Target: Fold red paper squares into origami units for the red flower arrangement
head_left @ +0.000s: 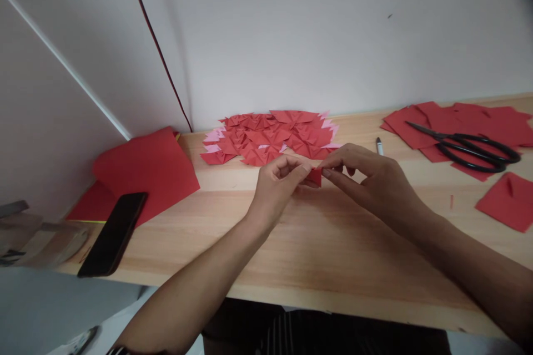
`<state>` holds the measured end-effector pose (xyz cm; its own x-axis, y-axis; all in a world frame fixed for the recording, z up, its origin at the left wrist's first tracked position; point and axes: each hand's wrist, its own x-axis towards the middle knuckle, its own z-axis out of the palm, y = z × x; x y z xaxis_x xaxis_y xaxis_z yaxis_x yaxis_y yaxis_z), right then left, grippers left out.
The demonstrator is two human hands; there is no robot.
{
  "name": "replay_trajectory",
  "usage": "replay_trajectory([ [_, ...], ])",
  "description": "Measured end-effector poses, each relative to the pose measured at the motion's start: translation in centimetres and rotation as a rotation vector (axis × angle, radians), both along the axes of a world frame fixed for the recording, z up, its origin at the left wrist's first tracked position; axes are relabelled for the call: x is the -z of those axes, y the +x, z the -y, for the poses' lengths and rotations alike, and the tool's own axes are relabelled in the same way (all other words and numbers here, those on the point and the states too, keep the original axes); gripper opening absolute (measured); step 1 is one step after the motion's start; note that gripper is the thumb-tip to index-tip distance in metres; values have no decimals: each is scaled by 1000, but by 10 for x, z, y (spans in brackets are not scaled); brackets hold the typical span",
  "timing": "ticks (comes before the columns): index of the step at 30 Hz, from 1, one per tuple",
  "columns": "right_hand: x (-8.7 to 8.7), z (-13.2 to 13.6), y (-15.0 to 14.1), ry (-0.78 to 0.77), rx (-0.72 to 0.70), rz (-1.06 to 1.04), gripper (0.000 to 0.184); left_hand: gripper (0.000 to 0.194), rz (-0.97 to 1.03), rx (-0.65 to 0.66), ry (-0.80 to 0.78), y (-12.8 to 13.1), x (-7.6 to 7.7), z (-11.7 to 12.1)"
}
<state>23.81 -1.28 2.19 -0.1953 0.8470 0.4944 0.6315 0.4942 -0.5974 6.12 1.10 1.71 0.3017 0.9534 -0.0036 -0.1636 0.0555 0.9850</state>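
Your left hand point(277, 178) pinched one small red paper point(315, 177) between thumb and fingers, the paper lying at its fingertips, on the side toward your right hand point(368, 176). Your right hand had thumb and forefinger pressed together on the paper's right end, so that single piece sat between both hands, over the middle of the worktop point(233, 238).

Beyond them, by the back edge, lay one spread of folded red pieces point(268, 137), over a dozen, overlapping too much for an exact count; pink paper point(214, 135) showed at both ends. Farther right along that edge, one pair of scissors point(443, 138) lay on a pile of red squares point(497, 122), several, their number hidden. One separate red bundle point(508, 202) lay nearer the front. One marker point(379, 146) was just behind your right hand, one thin strip point(452, 202) to its right. Toward the left end, one phone point(112, 237) rested partly on large red sheets point(145, 172), reaching the front edge.
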Motion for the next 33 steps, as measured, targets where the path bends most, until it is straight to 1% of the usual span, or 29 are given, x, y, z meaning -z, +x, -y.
replay_trajectory([
  [4,0,1,-3,75,-23,82,11,25,39,52,-102,0,6,-3],
  [9,1,2,-3,102,-40,104,11,29,19,98,-131,-2,8,-6],
  [14,-1,4,-3,38,-41,64,11,25,1,110,-52,-2,6,-4],
  [21,-1,4,-3,-59,-43,-11,10,19,-63,55,62,-1,6,-2],
  [27,-6,5,-5,-131,-55,-74,13,17,-91,-4,170,0,5,0],
  [33,-3,2,-3,-171,-33,-103,16,18,-95,-13,185,3,3,3],
])
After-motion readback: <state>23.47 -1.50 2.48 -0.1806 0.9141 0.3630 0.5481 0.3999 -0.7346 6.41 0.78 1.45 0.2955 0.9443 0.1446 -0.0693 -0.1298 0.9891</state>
